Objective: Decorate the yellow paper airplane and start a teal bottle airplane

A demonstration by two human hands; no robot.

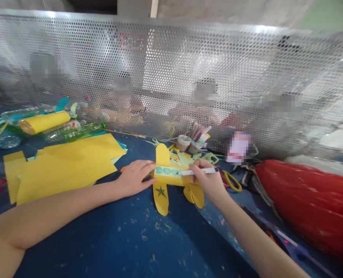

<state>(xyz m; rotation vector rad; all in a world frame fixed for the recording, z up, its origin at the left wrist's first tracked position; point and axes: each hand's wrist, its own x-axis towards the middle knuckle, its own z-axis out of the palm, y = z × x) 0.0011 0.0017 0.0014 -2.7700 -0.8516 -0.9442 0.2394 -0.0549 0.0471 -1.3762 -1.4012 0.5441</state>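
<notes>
A yellow paper airplane (171, 180) lies in front of me, with rounded wings, a dark star on the near wing and a pale strip of green oval marks along its body. My left hand (136, 177) grips its left end, thumb on the near side and fingers on the far side. Pinched in my right hand (205, 178) is a white marker (202, 171) with a dark blue end. Its tip is at the strip, just right of the green ovals. My right fingers hide part of the tail end.
Yellow paper sheets (73, 158) lie left, with plastic bottles (83, 132) and a yellow-wrapped bottle (45, 122) behind. Scissors (232, 181) lie beside my right hand, and a red plastic bag (307, 204) sits farther right. A perforated metal screen (171, 77) stands behind; people show blurrily through it.
</notes>
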